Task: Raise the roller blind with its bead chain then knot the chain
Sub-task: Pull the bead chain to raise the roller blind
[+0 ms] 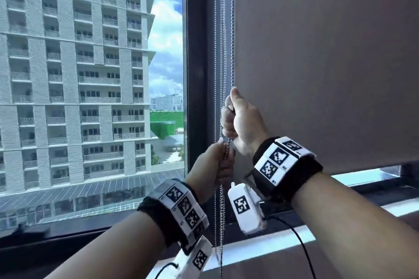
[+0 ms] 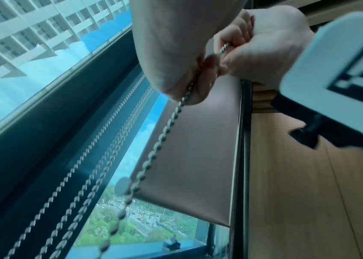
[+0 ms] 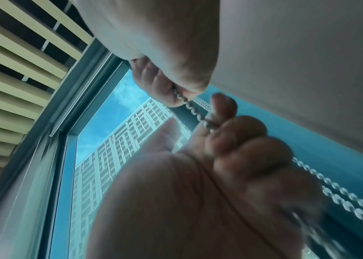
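The grey-brown roller blind (image 1: pixel 317 63) covers the right window, and its bottom bar (image 1: pixel 362 164) hangs a little above the sill. A metal bead chain (image 1: pixel 232 29) runs down the blind's left edge. My right hand (image 1: pixel 240 120) grips this chain in a fist with the thumb pointing up. Just below it, my left hand (image 1: pixel 214 165) also grips the chain, which hangs on down past the sill. In the left wrist view the chain (image 2: pixel 154 152) drops from my left hand (image 2: pixel 171 52), with the right hand (image 2: pixel 265 43) beside it. The right wrist view shows a short run of beads (image 3: pixel 195 110) between both fists.
Two more loose chain strands (image 1: pixel 215 63) hang along the dark window frame (image 1: pixel 197 52). The left pane shows a tall apartment block (image 1: pixel 68 75). A dark sill (image 1: pixel 283 217) runs below the hands. A wood-panelled wall (image 2: pixel 298 192) stands right of the blind, and slats (image 3: pixel 9 87) line the ceiling.
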`<state>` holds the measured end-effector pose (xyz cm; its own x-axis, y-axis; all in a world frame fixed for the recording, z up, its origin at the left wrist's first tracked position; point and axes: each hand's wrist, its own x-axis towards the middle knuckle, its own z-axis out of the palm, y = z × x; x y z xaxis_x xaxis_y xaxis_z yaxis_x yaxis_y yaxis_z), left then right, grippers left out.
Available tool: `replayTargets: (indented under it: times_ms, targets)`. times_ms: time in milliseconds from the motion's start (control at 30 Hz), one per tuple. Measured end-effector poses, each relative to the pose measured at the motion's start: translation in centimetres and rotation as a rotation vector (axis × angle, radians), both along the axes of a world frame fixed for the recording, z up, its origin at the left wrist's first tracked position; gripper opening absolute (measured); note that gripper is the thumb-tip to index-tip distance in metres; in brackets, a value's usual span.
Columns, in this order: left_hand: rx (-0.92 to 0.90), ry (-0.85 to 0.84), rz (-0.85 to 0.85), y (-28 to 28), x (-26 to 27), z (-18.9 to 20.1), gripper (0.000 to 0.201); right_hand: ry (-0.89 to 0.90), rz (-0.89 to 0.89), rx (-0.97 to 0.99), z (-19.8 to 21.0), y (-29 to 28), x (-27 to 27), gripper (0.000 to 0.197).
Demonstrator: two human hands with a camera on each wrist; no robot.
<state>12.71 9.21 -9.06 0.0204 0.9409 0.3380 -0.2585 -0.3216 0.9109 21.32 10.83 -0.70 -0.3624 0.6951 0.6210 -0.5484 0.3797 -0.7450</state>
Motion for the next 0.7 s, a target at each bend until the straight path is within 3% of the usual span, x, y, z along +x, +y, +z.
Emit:
replayTargets:
  times_ms: [167,333,467,533,700]
  targets:
    - [0.061,0.068,-0.04,0.5,-1.4,3.5,0.073,-0.027,0.023,-0.029,-1.1,0.2,0.5,0.045]
    - [0.149,0.131,-0.028,-0.3,-0.9,9.2,0.062,-0.08,-0.014,-0.025,-4.5,0.6,0.6,0.041]
    - [0.19,0.038,-0.026,-0.9,0.2,12.3,0.034,-0.215,-0.035,-0.031,-8.0,0.6,0.7,0.043]
    - [0.186,-0.021,0.011,-0.7,0.7,12.8,0.029,-0.259,-0.04,-0.059,-9.5,0.5,0.9,0.04]
    - [0.209,-0.036,0.103,0.6,1.2,10.9,0.041,-0.361,-0.007,-0.091,-11.4,1.6,0.6,0.045]
